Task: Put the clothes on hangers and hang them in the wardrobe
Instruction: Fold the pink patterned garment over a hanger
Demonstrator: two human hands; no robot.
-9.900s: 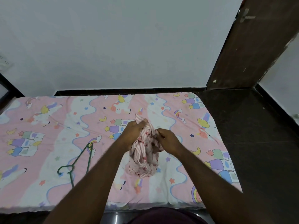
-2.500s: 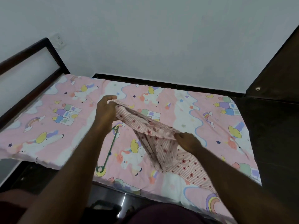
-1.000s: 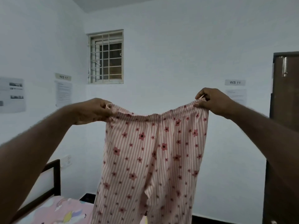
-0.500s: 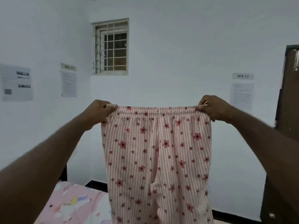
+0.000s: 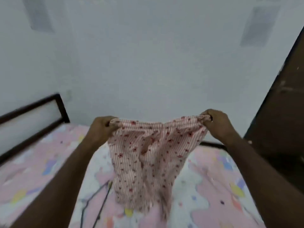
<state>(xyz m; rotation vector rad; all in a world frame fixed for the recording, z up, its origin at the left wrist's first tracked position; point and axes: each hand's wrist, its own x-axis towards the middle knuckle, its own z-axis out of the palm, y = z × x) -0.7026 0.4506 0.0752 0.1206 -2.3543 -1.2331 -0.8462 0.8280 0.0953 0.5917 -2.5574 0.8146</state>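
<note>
Pink striped pyjama trousers [image 5: 148, 162] with small red flowers hang spread out by their waistband over the bed. My left hand [image 5: 100, 129] grips the waistband's left end and my right hand [image 5: 217, 122] grips its right end. The legs droop down to the patterned pink sheet [image 5: 41, 170]. A thin green hanger [image 5: 98, 203] lies on the sheet below my left forearm, partly covered by the trousers. The frame is blurred by motion.
The bed's dark headboard frame [image 5: 32, 112] stands at the left. A dark brown door [image 5: 283, 104] fills the right edge, with dark floor beneath it. A plain white wall [image 5: 148, 63] rises behind the bed.
The trousers have come down from chest height toward the bed, and the view has tilted down with them. Both hands keep their hold on the waistband.
</note>
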